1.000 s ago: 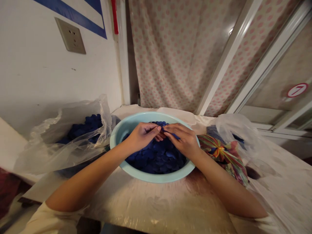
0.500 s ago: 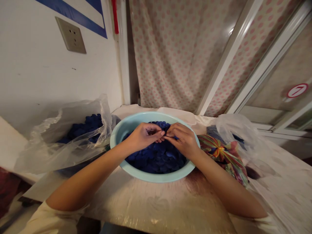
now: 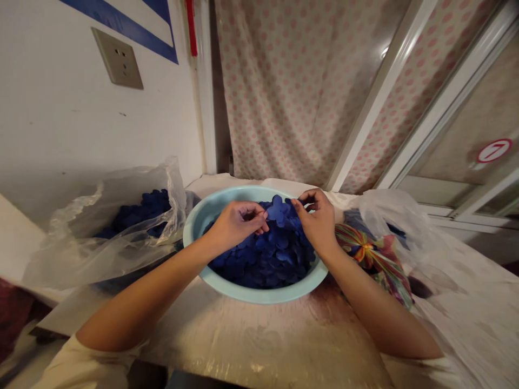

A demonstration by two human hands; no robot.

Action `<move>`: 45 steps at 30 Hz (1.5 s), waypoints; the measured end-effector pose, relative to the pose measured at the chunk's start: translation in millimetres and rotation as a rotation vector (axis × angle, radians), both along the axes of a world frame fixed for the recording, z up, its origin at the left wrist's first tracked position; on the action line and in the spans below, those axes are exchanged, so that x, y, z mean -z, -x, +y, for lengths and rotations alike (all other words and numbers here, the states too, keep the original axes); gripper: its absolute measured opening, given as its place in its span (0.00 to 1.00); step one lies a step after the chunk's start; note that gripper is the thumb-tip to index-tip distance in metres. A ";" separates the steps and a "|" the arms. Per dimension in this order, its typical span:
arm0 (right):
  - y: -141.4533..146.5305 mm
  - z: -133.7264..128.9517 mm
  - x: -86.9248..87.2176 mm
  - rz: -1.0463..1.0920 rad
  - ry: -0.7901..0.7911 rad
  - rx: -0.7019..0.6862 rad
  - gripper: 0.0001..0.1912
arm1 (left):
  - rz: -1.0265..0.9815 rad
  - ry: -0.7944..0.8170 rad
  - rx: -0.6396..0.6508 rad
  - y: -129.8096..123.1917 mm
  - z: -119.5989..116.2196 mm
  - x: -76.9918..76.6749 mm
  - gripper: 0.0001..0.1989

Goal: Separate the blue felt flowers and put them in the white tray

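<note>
Left hand (image 3: pixel 237 226): curled over the left part of a pale blue plastic basin (image 3: pixel 259 296), fingers close together, fingertips (image 3: pixel 264 217) at the upper edge of a heap of dark blue flower-shaped cutouts (image 3: pixel 263 259), in contact or nearly so. Right hand (image 3: pixel 318 221): raised above the far right of the basin, with thumb and forefinger (image 3: pixel 299 202) drawn toward each other near the crest of the heap. Any clamped piece, whether between these two fingers or in the left fingers: not confirmable from this view. Cutouts: loose, overlapping, filling the basin directly below and between both sets of fingers, with one flower shape standing proud in the gap between the hands. Left of the left fingers: a clear plastic bag (image 3: pixel 133 251) holding more blue cutouts (image 3: pixel 141 208), slumped against the basin. Right of the right fingers: a second clear plastic bag (image 3: pixel 389 216) with dark blue contents partly showing, plus a multicoloured patterned cloth (image 3: pixel 375 259) just beside the basin. Below the fingers: a glossy sheet-covered table (image 3: pixel 259 346) under basin, bags and forearms. Beyond the fingers: a polka-dot curtain (image 3: pixel 292 97). Further left, a white wall (image 3: pixel 89 135) with a socket plate (image 3: pixel 117 58). Further right, a round red-and-white "7" sign (image 3: pixel 494 150).
</note>
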State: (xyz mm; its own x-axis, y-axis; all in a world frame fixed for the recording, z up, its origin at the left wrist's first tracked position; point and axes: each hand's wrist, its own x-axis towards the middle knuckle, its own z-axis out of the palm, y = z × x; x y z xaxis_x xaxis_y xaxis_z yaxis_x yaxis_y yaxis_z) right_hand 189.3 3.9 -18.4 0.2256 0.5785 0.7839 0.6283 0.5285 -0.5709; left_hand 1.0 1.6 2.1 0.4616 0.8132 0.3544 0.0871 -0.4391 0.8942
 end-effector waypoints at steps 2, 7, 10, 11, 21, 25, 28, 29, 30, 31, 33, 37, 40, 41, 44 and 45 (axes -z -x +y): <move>0.3 -2.1 0.0 -0.068 -0.064 0.054 0.08 | 0.013 -0.009 -0.026 -0.4 0.6 1.2 0.09; 8.6 -19.9 -2.3 -0.413 -0.286 -0.075 0.07 | 0.090 -0.091 -0.047 0.4 1.5 4.3 0.10; 12.6 -24.9 -2.5 -0.631 -0.276 -0.279 0.10 | 0.119 -0.171 -0.023 1.1 0.7 4.5 0.10; 13.1 -24.8 -2.1 -0.653 -0.278 -0.302 0.11 | 0.117 -0.174 -0.008 1.2 0.4 4.4 0.10; 12.2 -22.1 -0.8 -0.518 -0.281 -0.311 0.10 | 0.052 -0.104 0.066 -0.3 -0.5 5.0 0.11; 13.0 -22.9 -2.7 -0.434 -0.282 -0.323 0.05 | 0.057 -0.069 0.091 -0.1 -0.5 4.4 0.12; 12.7 -22.4 -2.2 -0.403 -0.290 -0.359 0.03 | 0.069 -0.049 0.112 0.0 0.3 2.9 0.13; 12.5 -22.3 -1.9 -0.402 -0.288 -0.374 0.03 | 0.068 -0.042 0.118 0.1 0.3 2.1 0.13; 12.3 -22.2 -1.7 -0.402 -0.285 -0.391 0.03 | 0.065 -0.034 0.122 0.1 0.2 1.2 0.13; 12.1 -22.1 -1.6 -0.400 -0.283 -0.408 0.02 | 0.060 -0.022 0.126 0.2 0.0 0.2 0.12; 11.9 -22.2 -2.0 -0.384 -0.284 -0.433 0.02 | 0.048 0.004 0.125 0.3 -0.7 -1.4 0.11; 12.0 -21.6 -3.6 -0.315 -0.266 -0.463 0.03 | 0.014 0.040 0.101 0.2 -1.9 -2.1 0.08; 11.0 -18.1 -3.8 -0.212 -0.186 -0.468 0.03 | -0.009 0.042 0.081 -0.2 -1.6 -1.1 0.07; 10.2 -16.1 -3.5 -0.159 -0.152 -0.454 0.03 | -0.014 0.039 0.072 -0.3 -1.4 -0.8 0.07; 6.3 -8.4 -1.8 0.021 -0.051 -0.337 0.06 | -0.025 0.018 0.050 -0.2 -1.0 -0.6 0.07; 4.8 -5.9 -1.2 0.074 -0.017 -0.296 0.08 | -0.024 0.009 0.048 -0.1 -1.1 -0.9 0.08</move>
